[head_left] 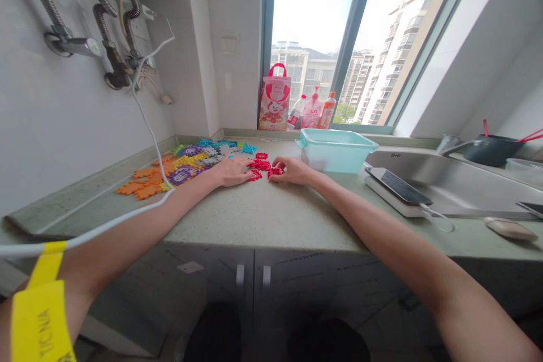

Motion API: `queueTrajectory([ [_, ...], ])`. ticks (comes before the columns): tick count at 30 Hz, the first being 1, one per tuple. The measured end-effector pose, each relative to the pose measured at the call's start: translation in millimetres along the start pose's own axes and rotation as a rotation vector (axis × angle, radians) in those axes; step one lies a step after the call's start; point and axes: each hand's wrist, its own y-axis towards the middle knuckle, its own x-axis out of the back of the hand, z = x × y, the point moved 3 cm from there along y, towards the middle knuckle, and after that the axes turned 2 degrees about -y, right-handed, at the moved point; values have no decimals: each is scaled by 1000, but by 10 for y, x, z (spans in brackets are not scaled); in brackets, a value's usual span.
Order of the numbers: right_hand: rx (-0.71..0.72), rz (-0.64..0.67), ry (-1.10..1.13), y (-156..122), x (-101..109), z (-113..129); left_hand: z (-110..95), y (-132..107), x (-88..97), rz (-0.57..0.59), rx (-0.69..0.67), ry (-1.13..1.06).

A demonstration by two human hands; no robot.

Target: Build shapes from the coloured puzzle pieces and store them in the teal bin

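Red plastic interlocking pieces (260,164) with notched edges lie on the counter between my hands. My left hand (233,170) rests low over the counter, its fingers stretched towards the red pieces and touching their left side. On the other side, my right hand (293,171) has thumb and fingers closed around a small red piece (275,172). One more red piece (262,156) lies just beyond the group. Left of my left hand is a spread of similar pieces: orange ones (146,181), purple ones (183,175), yellow, grey and blue ones (249,148).
A light teal plastic tub (339,150) stands right of my right hand. Beyond it are a steel sink (458,184) and a phone (399,185) on a white block. A white cable (146,116) hangs across my left forearm. Bottles and a pink bag (275,103) line the windowsill.
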Motion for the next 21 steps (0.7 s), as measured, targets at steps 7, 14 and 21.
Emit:
queueTrajectory([
  [7, 29, -140, -56, -90, 212, -64, -136, -17, 40, -75, -190, -19],
  [14, -27, -340, -74, -77, 407, 0, -230, 87, 82, -159, -174, 18],
  [21, -69, -356, -178, -87, 413, -61, -213, 647, -123, -27, 70, 70],
])
